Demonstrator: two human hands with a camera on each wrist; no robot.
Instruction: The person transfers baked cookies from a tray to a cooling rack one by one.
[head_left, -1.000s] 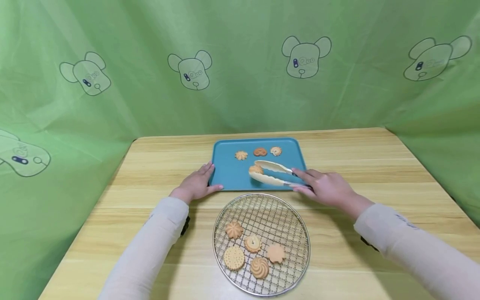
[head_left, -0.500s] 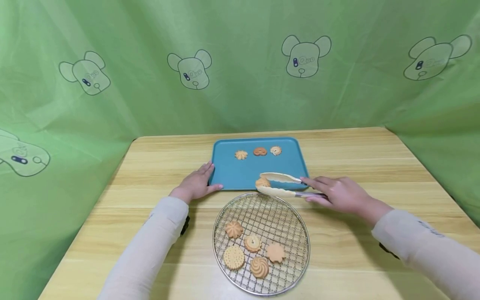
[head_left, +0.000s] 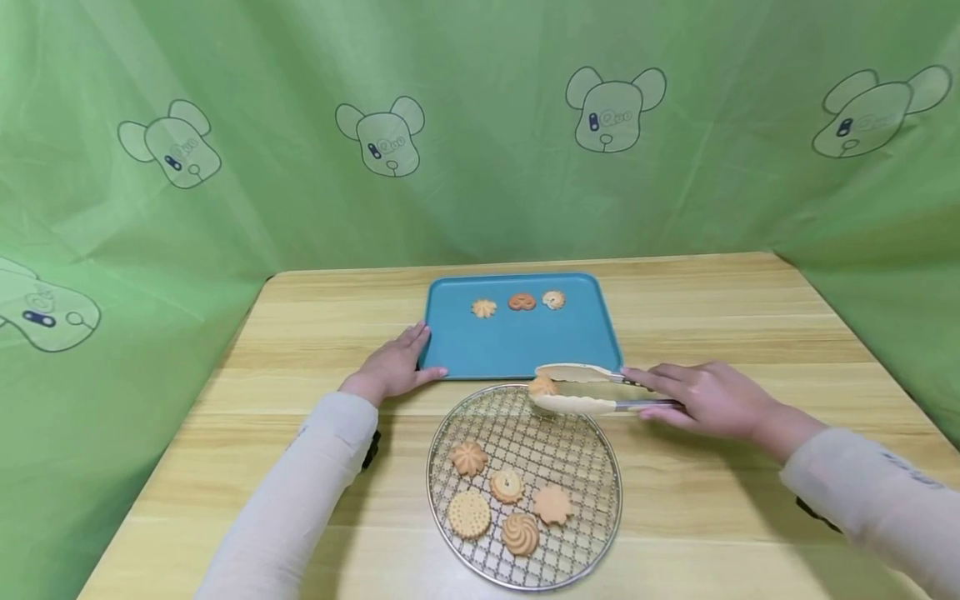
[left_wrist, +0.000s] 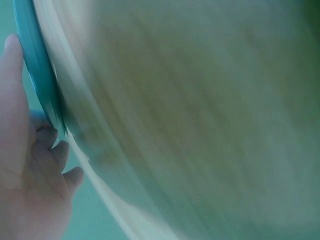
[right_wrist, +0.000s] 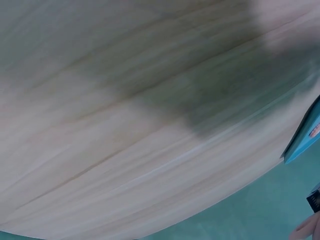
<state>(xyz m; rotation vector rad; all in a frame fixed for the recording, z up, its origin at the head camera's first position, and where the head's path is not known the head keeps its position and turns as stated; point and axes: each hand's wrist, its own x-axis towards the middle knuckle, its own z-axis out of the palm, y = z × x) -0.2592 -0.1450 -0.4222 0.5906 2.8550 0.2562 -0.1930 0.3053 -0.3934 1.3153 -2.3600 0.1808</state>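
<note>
My right hand (head_left: pixel 708 398) holds tongs (head_left: pixel 626 406) with cream scalloped tips. Between the tips is a small golden cookie (head_left: pixel 543 387), above the far rim of a round wire rack (head_left: pixel 431 492) and just in front of a blue tray (head_left: pixel 517 350). At the tray's near left corner rests my left hand (head_left: pixel 392 367), its fingers along the left edge and its thumb at the front edge. In the left wrist view, the fingertips touch the tray's edge (left_wrist: pixel 40 65). Three cookies lie along the tray's back: a flower-shaped cookie (head_left: pixel 483 308), a pretzel-shaped cookie (head_left: pixel 522 302) and a ring-like cookie (head_left: pixel 553 299).
Several cookies lie on the near half of the rack, among them a round dotted biscuit (head_left: pixel 469 514) and a swirl cookie (head_left: pixel 520 533). A wooden table (head_left: pixel 337 308) carries everything. Green cloth (head_left: pixel 480 192) with mouse-like head outlines hangs behind and at both sides.
My right hand has drawn the tongs and the gripped cookie from over the tray toward me and to the right, to the rack's far rim. My left hand stays at the tray corner.
</note>
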